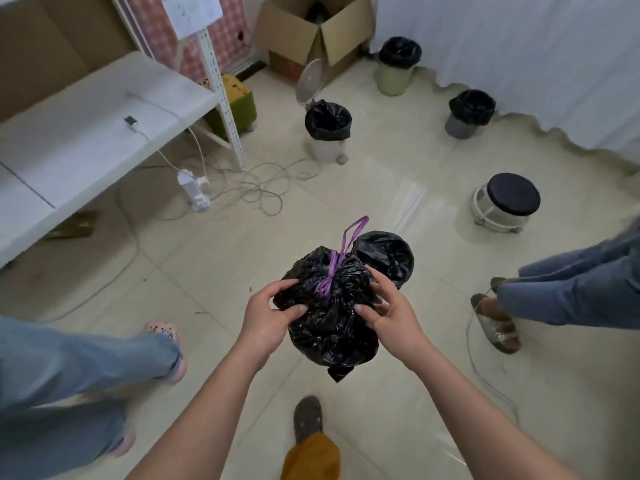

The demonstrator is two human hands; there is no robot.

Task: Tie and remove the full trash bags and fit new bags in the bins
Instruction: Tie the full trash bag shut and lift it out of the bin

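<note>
Both hands, left (273, 315) and right (384, 311), grip tied bag (329, 327) from either side; bin (391, 256) just beyond, nearer right.

Open brown cardboard box (313, 31) at the far wall; white metal shelf table (86, 133) at left, a white cable across its top; white power strip (194, 192) on the tiled floor beside tangled grey cables (263, 188). Round black-topped stool (507, 202) at right; white curtain (519, 57) behind it; green-and-yellow cushioned footstool (239, 102) under the shelf.
</note>
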